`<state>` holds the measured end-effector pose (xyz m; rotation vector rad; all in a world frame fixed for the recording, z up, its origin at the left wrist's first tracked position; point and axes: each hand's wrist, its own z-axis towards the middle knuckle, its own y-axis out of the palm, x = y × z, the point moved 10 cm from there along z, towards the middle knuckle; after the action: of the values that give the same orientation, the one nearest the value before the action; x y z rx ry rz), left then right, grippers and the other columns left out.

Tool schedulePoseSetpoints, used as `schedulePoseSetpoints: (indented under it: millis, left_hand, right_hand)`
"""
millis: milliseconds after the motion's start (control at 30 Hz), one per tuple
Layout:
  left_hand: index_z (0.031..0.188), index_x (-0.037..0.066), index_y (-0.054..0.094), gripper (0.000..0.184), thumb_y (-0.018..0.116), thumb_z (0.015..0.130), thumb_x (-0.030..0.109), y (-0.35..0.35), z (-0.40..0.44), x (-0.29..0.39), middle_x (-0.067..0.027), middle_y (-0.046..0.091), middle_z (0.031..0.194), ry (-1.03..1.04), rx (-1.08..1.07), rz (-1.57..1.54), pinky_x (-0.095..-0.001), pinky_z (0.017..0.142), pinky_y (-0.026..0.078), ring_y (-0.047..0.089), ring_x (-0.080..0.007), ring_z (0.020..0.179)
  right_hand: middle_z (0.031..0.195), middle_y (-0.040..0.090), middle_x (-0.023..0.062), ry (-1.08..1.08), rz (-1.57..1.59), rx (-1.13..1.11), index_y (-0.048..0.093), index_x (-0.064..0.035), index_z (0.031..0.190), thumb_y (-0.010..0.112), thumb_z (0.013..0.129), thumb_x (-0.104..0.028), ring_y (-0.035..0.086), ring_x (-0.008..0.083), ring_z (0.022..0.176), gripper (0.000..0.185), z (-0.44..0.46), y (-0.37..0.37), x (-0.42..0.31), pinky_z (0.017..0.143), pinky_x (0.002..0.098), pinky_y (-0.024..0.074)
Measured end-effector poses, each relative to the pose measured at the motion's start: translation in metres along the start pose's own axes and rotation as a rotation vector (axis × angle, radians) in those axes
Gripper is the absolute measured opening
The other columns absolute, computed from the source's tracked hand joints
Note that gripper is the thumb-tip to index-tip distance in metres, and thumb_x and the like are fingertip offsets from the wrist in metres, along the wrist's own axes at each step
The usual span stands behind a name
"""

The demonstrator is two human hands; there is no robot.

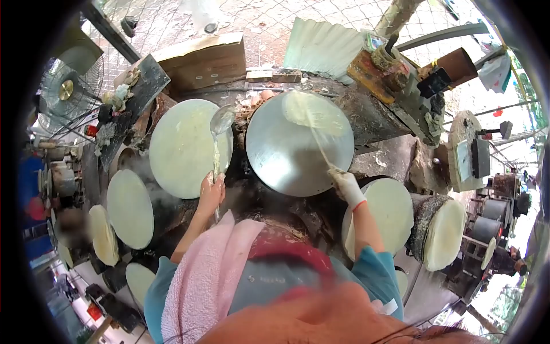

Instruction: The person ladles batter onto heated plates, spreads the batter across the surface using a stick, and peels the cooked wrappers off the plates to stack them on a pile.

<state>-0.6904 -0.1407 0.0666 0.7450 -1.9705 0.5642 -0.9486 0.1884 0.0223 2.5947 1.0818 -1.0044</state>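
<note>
My left hand (212, 190) is closed around the handle of a metal ladle (222, 119), whose bowl is raised near the edge of a round griddle covered with a pale batter sheet (186, 155). In my right hand (346, 187), which wears a white glove with an orange band at the wrist, is a thin-handled batter spreader (318, 142). It reaches over a shiny round griddle (275, 155). Pale wet batter (306, 109) lies on the far part of that griddle, around the spreader's far end, whose shape is blurred.
More batter-covered griddles stand left (130, 209) and right (389, 215), with another pale round (446, 235) farther right. A cardboard box (206, 63) and a corrugated sheet (321, 49) stand behind. A fan (66, 90) is at far left. A pink towel (200, 275) hangs over my front.
</note>
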Motion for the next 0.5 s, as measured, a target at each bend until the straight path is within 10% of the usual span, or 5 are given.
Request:
schedulePoseSetpoints:
  millis: [100, 233, 500]
  left_hand:
    - [0.084, 0.006, 0.045, 0.015, 0.051, 0.094, 0.014, -0.001, -0.011, -0.009, -0.0001, 0.043, 0.056, -0.043, 0.069, -0.039, -0.0241, 0.035, 0.029, 0.038, -0.0089, 0.039]
    - [0.086, 0.005, 0.047, 0.013, 0.049, 0.095, 0.014, 0.000, -0.033, -0.010, 0.0007, 0.039, 0.058, -0.059, 0.131, -0.045, -0.0233, 0.034, 0.027, 0.034, -0.0081, 0.040]
    - [0.083, 0.007, 0.047, 0.014, 0.054, 0.093, 0.015, -0.003, -0.056, -0.023, 0.0012, 0.041, 0.059, -0.133, 0.228, -0.097, -0.0216, 0.040, 0.033, 0.039, -0.0068, 0.046]
  right_hand:
    - [0.061, 0.047, -0.0107, -0.100, 0.116, -0.179, 0.058, -0.0049, 0.124, 0.065, 0.089, -0.023, 0.034, 0.0010, 0.043, 0.040, 0.008, 0.018, 0.008, 0.038, 0.0181, 0.0250]
    - [0.079, 0.060, -0.0057, -0.342, -0.243, 0.056, 0.060, 0.0010, 0.120, 0.064, 0.090, -0.023, 0.053, 0.0075, 0.067, 0.039, 0.041, -0.069, -0.017, 0.060, 0.0228, 0.0427]
    - [0.084, 0.061, -0.0038, -0.145, -0.069, -0.355, 0.059, -0.0034, 0.123, 0.065, 0.089, -0.024, 0.050, 0.0014, 0.070, 0.040, 0.053, -0.011, 0.016, 0.062, 0.0162, 0.0409]
